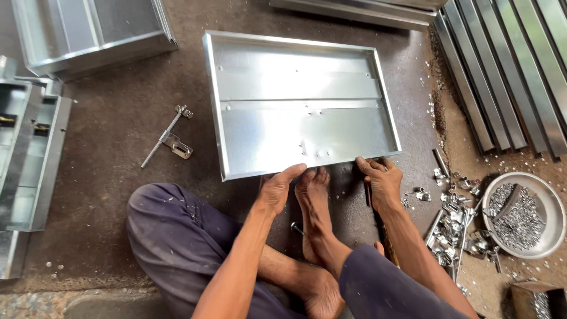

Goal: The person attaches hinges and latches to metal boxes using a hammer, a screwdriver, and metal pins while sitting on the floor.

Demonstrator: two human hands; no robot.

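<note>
Brown floor (118, 118) carries a shallow metal tray (298, 100); both hands, left (276, 189) and right (383, 182), grip its near edge, a foot (313, 204) between them. Bowl (552, 236) of probably screws sits right.

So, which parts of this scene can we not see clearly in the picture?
- Head view: the near edge of the metal tray is partly covered by the left hand, the right hand and a foot.
- The dark tool beside the right hand is mostly hidden by that hand.
- The pieces in the round bowl are too small to identify.
- The metal strips are cut off by the top edge.
</note>
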